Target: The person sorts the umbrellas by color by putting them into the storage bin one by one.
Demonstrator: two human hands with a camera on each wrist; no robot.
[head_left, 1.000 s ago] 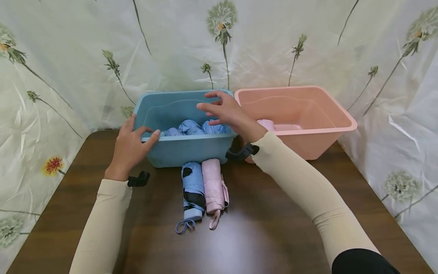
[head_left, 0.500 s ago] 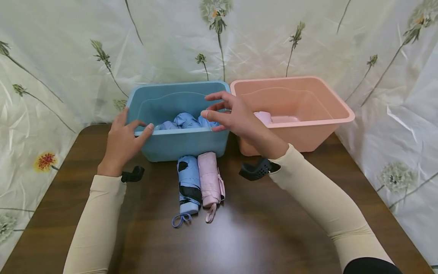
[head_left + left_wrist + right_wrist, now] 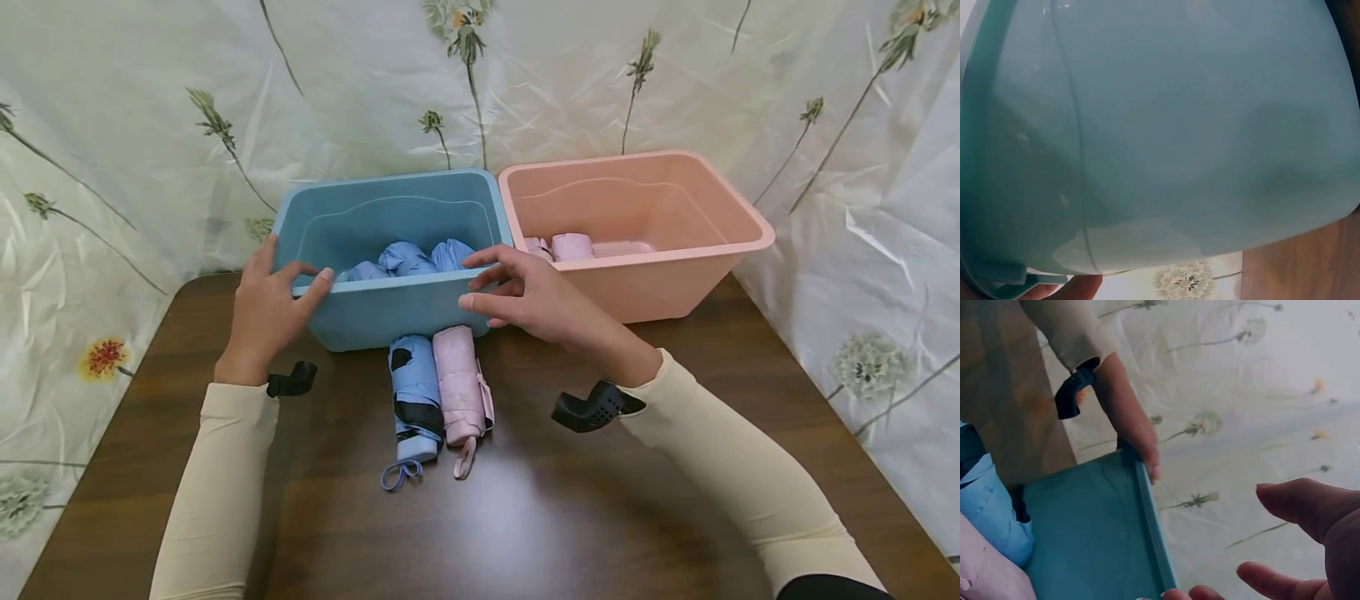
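Note:
My left hand (image 3: 270, 308) holds the front left corner of a blue plastic bin (image 3: 397, 308), thumb over the front rim and fingers along the left side. In the left wrist view the bin's wall (image 3: 1179, 125) fills most of the picture. My right hand (image 3: 532, 296), fingers loosely bent and holding nothing, hovers at the bin's front right corner. Blue bundles (image 3: 408, 259) lie inside, partly hidden by the rim. In front of the bin, a folded blue umbrella (image 3: 415, 396) and a folded pink umbrella (image 3: 458, 387) lie side by side.
A peach-coloured bin (image 3: 637, 283) stands against the blue bin's right side, with pink rolled things (image 3: 572, 247) at its left end. Both bins stand on a dark wooden table (image 3: 450, 542). Flower-patterned sheeting (image 3: 360, 92) hangs behind and at the sides.
My right hand has drawn back from over the blue bin to just in front of its right corner, uncovering the bundles. The left hand stays at its corner. The head view has shifted slightly.

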